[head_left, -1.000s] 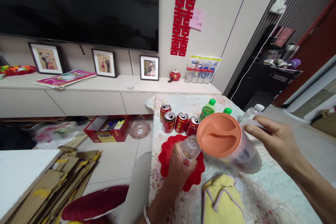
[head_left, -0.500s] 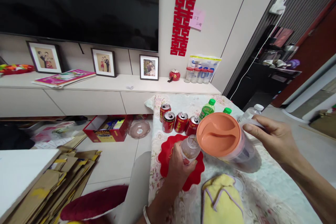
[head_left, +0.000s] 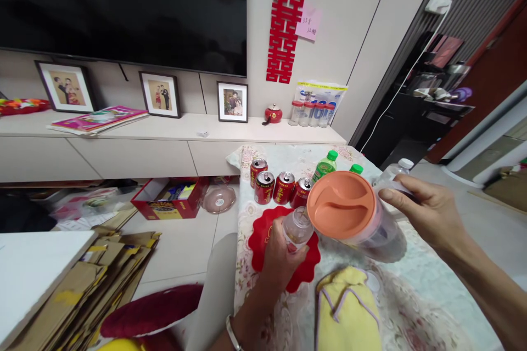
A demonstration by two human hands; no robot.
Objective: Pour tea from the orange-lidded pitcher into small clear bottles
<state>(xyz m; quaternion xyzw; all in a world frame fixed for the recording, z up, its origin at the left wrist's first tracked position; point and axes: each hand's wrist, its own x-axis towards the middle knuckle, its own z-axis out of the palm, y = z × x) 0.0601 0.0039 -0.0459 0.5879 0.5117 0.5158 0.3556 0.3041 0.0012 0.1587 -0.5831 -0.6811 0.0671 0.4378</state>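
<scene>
pitcher (head_left: 349,214), tilted, its orange lid hiding the inside, is gripped at the handle by the right hand (head_left: 428,211); left hand (head_left: 282,258) wraps the small bottle (head_left: 297,227), covering its lower half.

The left hand (head_left: 282,255) comes up from the bottom middle of the frame with its fingers curled tight, and the right hand (head_left: 428,211) reaches in from the lower right with its fingers closed too.
</scene>
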